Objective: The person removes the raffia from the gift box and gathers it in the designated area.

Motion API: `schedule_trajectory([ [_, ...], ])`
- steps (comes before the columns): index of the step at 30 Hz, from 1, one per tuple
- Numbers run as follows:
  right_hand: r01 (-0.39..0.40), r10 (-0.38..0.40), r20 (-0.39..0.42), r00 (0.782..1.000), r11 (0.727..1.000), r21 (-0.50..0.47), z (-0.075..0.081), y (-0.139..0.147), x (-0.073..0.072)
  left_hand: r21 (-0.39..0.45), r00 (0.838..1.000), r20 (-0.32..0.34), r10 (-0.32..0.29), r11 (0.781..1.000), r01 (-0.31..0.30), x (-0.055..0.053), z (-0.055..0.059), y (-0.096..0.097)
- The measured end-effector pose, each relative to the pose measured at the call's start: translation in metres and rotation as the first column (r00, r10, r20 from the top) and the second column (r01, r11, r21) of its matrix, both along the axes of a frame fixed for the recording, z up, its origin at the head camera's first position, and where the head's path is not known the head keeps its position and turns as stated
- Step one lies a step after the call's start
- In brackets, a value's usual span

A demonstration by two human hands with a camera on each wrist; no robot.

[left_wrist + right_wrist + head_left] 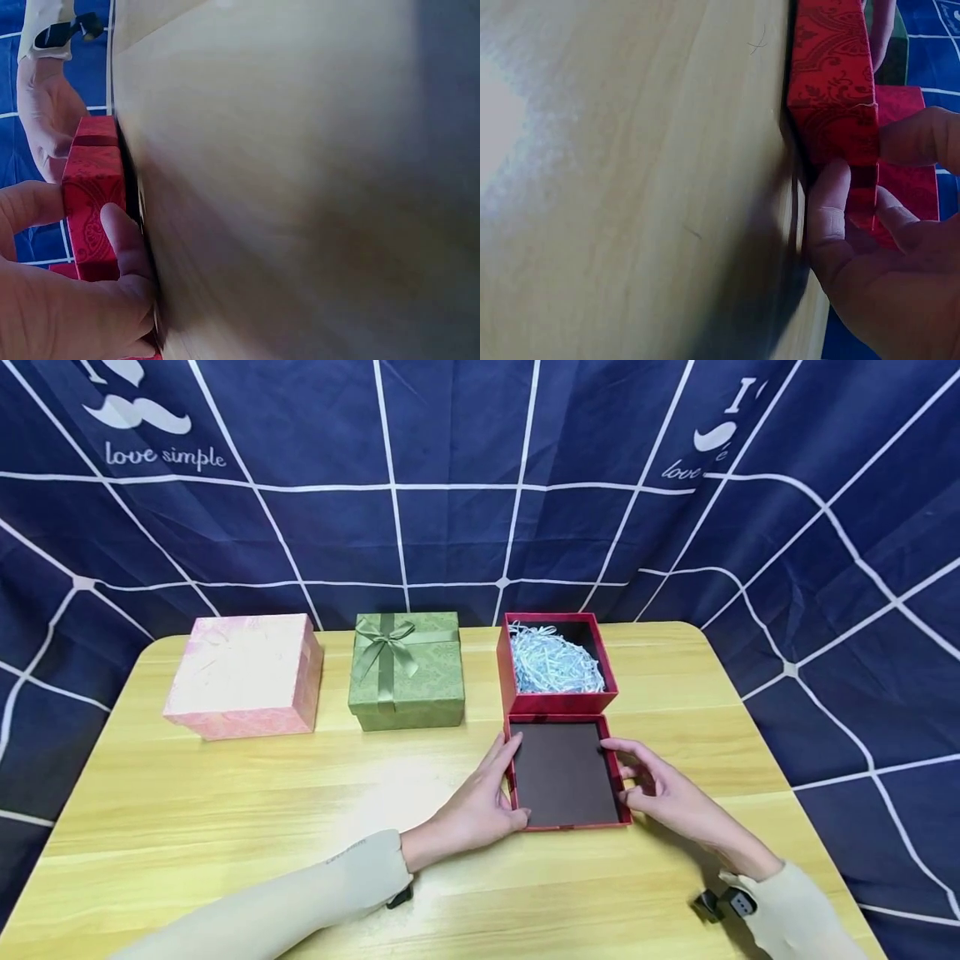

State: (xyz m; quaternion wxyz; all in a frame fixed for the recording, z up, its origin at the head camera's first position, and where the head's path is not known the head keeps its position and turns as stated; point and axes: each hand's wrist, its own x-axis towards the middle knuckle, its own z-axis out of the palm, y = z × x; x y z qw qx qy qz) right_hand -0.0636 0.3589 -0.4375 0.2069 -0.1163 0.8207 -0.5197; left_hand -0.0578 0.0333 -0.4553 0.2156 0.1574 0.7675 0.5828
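Observation:
A red patterned box lid (564,770) lies with its dark inside facing up on the table, directly in front of the open red box (558,703). My left hand (480,802) grips the lid's left side, thumb near its front corner. From the right, my right hand (663,789) pinches the opposite edge. The left wrist view shows the left hand (67,292) with its fingers against the red side wall. In the right wrist view, the right hand (892,277) has fingertips on both faces of the wall. Pale blue paper shreds (555,662) fill much of the red box.
A green box (408,681) with a ribbon bow stands left of the red box. Farther left is a pink box (243,672) with its lid on. The wooden table (247,810) backs onto a dark blue checked curtain (457,535).

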Motion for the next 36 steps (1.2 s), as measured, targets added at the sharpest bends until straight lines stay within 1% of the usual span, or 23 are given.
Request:
schedule_trajectory([
  [7, -0.002, 0.003, -0.027, 1.0, 0.999, 0.04, 0.002, -0.001, -0.003, -0.002, 1.0, 0.015, 0.013, 1.0, -0.013, -0.003, 0.003, 0.001],
  [11, 0.01, -0.008, -0.03, 1.0, 0.998, 0.066, 0.002, -0.001, -0.004, 0.019, 1.0, -0.016, 0.019, 1.0, -0.019, -0.005, 0.004, -0.001],
  [14, 0.018, -0.015, -0.036, 0.999, 0.997, 0.072, 0.002, 0.0, -0.004, 0.032, 0.999, -0.031, 0.019, 0.999, -0.018, -0.006, 0.001, -0.002],
  [17, 0.027, -0.024, -0.048, 0.999, 0.997, 0.068, 0.001, 0.0, -0.004, 0.035, 0.999, -0.023, 0.021, 0.999, -0.02, -0.006, 0.0, -0.002],
  [20, 0.04, -0.035, -0.066, 0.997, 0.997, 0.065, 0.002, 0.0, -0.004, 0.04, 0.999, 0.0, 0.032, 0.999, -0.032, -0.006, 0.001, -0.003],
  [23, 0.049, -0.043, -0.086, 0.995, 0.997, 0.064, 0.004, -0.002, -0.004, 0.036, 0.998, 0.023, 0.058, 0.998, -0.059, -0.006, 0.003, -0.005],
  [25, 0.056, -0.051, -0.094, 0.994, 0.997, 0.057, 0.004, -0.003, -0.005, 0.031, 0.997, 0.025, 0.08, 0.996, -0.08, -0.006, 0.003, -0.007],
  [28, 0.077, -0.074, -0.09, 0.993, 0.996, 0.032, 0.005, -0.004, -0.005, 0.024, 0.994, 0.005, 0.111, 0.994, -0.111, -0.004, 0.003, -0.01],
  [30, 0.101, -0.099, -0.08, 0.992, 0.995, 0.021, 0.005, -0.005, -0.005, 0.018, 0.992, -0.02, 0.128, 0.992, -0.128, -0.003, 0.002, -0.011],
  [32, 0.123, -0.122, -0.071, 0.99, 0.992, 0.009, 0.004, -0.005, -0.005, 0.02, 0.989, -0.031, 0.145, 0.989, -0.145, -0.002, 0.002, -0.011],
  [34, 0.149, -0.148, -0.069, 0.987, 0.989, 0.001, 0.003, -0.006, -0.005, 0.023, 0.986, -0.018, 0.166, 0.986, -0.166, -0.002, 0.002, -0.011],
  [36, 0.168, -0.168, -0.075, 0.983, 0.986, -0.016, 0.002, -0.007, -0.006, 0.034, 0.982, 0.012, 0.189, 0.981, -0.189, -0.002, 0.003, -0.011],
])
